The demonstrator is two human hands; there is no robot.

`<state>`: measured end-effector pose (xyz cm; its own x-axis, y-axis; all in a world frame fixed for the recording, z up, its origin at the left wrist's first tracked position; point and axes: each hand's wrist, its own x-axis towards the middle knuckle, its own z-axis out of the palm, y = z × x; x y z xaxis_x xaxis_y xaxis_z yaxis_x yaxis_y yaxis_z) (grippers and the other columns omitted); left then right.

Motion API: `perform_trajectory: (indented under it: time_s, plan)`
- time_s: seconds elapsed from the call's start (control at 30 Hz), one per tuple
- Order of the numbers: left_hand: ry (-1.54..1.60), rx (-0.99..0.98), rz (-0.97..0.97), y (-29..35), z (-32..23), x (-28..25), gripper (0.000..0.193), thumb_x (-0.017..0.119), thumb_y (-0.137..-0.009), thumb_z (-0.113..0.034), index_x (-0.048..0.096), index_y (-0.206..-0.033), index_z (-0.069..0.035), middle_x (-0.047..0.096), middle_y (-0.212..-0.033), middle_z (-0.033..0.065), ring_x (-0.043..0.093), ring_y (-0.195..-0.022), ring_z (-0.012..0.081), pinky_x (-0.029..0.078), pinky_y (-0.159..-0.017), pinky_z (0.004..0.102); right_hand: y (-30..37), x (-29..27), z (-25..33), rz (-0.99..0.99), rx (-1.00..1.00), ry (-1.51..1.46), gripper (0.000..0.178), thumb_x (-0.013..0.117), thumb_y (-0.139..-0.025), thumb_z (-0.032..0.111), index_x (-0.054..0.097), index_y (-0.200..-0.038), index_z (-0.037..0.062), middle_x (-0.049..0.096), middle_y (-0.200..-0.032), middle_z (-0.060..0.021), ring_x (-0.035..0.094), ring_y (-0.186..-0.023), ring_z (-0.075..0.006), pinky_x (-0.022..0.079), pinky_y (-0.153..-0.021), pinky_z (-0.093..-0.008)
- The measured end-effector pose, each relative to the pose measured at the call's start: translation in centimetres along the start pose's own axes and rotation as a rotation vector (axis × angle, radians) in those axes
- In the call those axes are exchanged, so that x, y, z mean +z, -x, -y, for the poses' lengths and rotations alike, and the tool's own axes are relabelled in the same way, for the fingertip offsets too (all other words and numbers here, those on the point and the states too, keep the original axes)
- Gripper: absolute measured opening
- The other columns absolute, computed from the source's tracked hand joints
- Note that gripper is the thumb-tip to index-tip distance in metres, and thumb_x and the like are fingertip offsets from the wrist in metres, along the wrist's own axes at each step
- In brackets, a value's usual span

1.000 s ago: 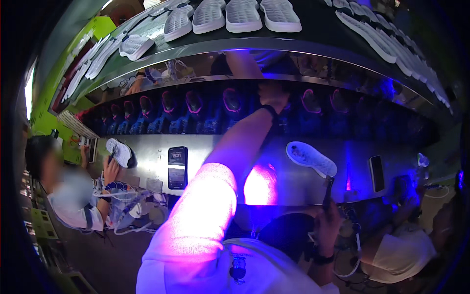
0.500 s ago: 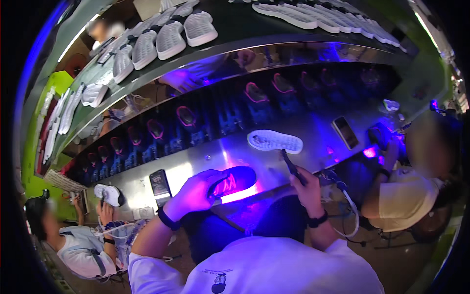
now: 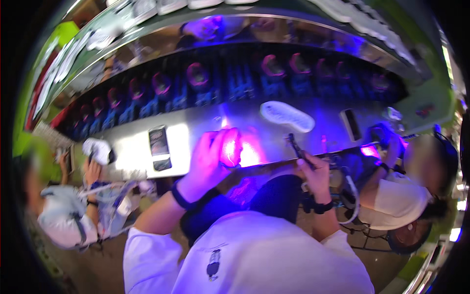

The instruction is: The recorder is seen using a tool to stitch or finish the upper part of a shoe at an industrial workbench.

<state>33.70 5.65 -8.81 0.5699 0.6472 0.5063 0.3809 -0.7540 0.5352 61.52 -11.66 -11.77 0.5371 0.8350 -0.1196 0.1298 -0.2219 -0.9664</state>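
Note:
My left hand [image 3: 208, 154] grips a dark shoe upper [image 3: 230, 148] near the front edge of the metal bench. The upper is tipped end-on, and purple-pink light glows over it, washing out its detail. In my right hand [image 3: 316, 172] is a slim dark brush [image 3: 295, 147], with its bristle end pointing up and left, apart from the upper. A white shoe sole [image 3: 287, 116] lies on the bench beyond the brush.
Behind the bench runs a rack of dark shoe uppers [image 3: 198, 74]. One phone [image 3: 159, 147] lies left, another phone [image 3: 350, 124] right. A co-worker on the left handles a white sole [image 3: 98, 151]; another person [image 3: 396, 191] sits right. More white soles [image 3: 364, 24] line the upper shelf.
My left hand has turned the upper from lying lengthwise to end-on and raised it slightly. The brush has moved a little up and right. The whole view has shifted.

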Motion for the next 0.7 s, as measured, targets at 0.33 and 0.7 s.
perform_trajectory:
  time_s: [0.33,0.7]
  plan:
    - [-0.016,0.028,0.091,11.6,-2.1,0.4,0.063,0.072,-0.085,-0.026,0.050,-0.134,0.007,0.053,-0.139,0.0264,0.051,-0.132,0.0409,0.030,-0.114,0.0625,-2.8,7.3,-3.0,0.306,-0.063,0.329,0.035,0.076,-0.088,0.016,0.070,-0.119,0.0008,0.076,-0.099,-0.0109,0.068,-0.088,-0.0134,0.052,-0.080,-0.0291]
    - [-0.090,0.231,0.224,12.8,-0.8,-0.1,0.046,0.058,-0.084,-0.016,0.060,-0.126,0.004,0.057,-0.135,0.0231,0.050,-0.134,0.0377,0.031,-0.115,0.0643,-0.5,8.8,-3.0,0.346,-0.049,0.242,0.030,0.075,-0.089,0.012,0.072,-0.116,0.0007,0.070,-0.086,-0.0043,0.061,-0.077,-0.0100,0.049,-0.072,-0.0257]
